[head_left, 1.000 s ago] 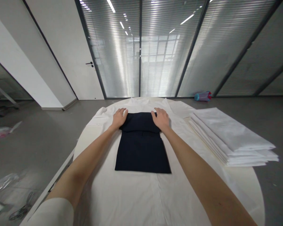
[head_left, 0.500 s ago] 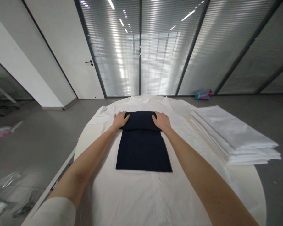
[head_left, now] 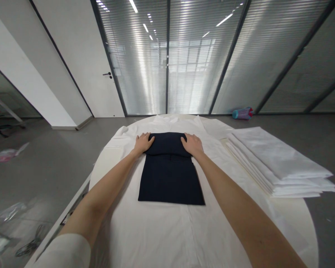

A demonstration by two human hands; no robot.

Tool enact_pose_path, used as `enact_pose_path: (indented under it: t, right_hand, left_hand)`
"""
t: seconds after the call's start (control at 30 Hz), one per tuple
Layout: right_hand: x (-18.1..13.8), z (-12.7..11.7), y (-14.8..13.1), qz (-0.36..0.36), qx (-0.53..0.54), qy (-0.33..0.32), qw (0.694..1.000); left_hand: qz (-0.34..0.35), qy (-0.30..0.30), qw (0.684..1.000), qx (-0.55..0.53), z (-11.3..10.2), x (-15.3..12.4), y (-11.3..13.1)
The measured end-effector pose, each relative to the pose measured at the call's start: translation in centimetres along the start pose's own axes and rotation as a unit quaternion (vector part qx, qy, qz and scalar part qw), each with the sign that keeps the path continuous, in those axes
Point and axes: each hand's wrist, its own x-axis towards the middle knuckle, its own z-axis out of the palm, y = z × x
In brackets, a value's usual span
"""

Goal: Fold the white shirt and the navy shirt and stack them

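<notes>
A dark navy piece of folded cloth, perhaps a garment, lies on a white cloth spread over the table. Its far part is doubled into a thicker flap with a rounded near edge. At the flap's left side rests my left hand, fingers stretched out and thumb on the navy fabric. My right hand lies the same way on the right side, its fingers spread and its thumb pointing inward. Neither hand visibly wraps round the cloth.
To the right sits a stack of folded white cloths by the rim of the round table. A blue and pink basket lies on the floor near the glass wall. Clear plastic and a dark cable are on the floor at left.
The view has shifted very slightly. Both hands stay at the sides of the navy flap, and the cloth lies as before.
</notes>
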Motion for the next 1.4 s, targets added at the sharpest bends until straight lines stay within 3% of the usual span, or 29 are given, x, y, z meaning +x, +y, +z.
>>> enact_pose_path:
  t: [1.0, 1.2, 1.4]
  right_hand:
    - [-0.1, -0.2, 0.0, -0.001, -0.002, -0.004, 1.0]
    - [-0.1, -0.1, 0.1, 0.0, 0.01, -0.002, 1.0]
    - [-0.2, 0.0, 0.1, 0.086, 0.017, 0.017, 0.996]
  left_hand:
    - [0.018, 0.034, 0.999, -0.029, 0.8, 0.3, -0.5]
    - [-0.008, 0.048, 0.997, -0.056, 1.2, 0.6, -0.8]
    - [-0.068, 0.068, 0.994, -0.055, 0.9, 1.0, -1.1]
